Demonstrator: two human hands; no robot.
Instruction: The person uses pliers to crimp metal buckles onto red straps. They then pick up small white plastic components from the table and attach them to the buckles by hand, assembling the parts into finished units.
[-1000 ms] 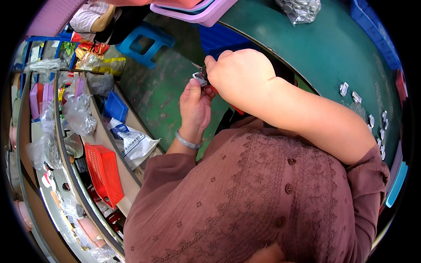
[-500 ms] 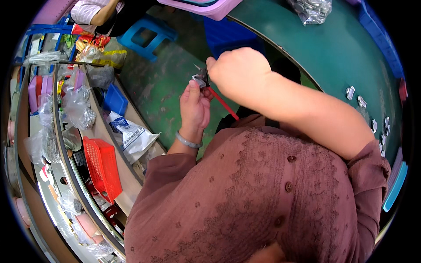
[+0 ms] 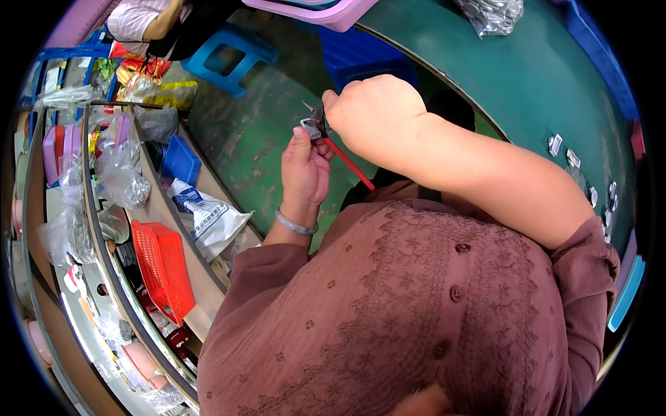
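Observation:
My left hand (image 3: 304, 170) pinches a small silvery metal part (image 3: 309, 128) between thumb and fingers, and a grey bangle rings that wrist. Just to the right of it, my right hand (image 3: 374, 104) is closed in a fist around red-handled pliers (image 3: 350, 165). Their pointed tip sticks out to the upper left of the metal part. One red handle slants down toward my lap; the rest of the tool is mostly hidden by my right hand. The jaws are against or very close to the part, I cannot tell which.
On the green table (image 3: 499, 90) at right lie several small metal parts (image 3: 555, 144) and a clear bag of metal pieces (image 3: 494, 14). A blue stool (image 3: 232, 59) stands ahead, near another person (image 3: 142, 24). Cluttered shelves at left hold a red basket (image 3: 161, 270) and plastic bags.
Both hands hold nearly the same pose, shifted very slightly left in the picture. The pliers and the metal part remain in the same grips.

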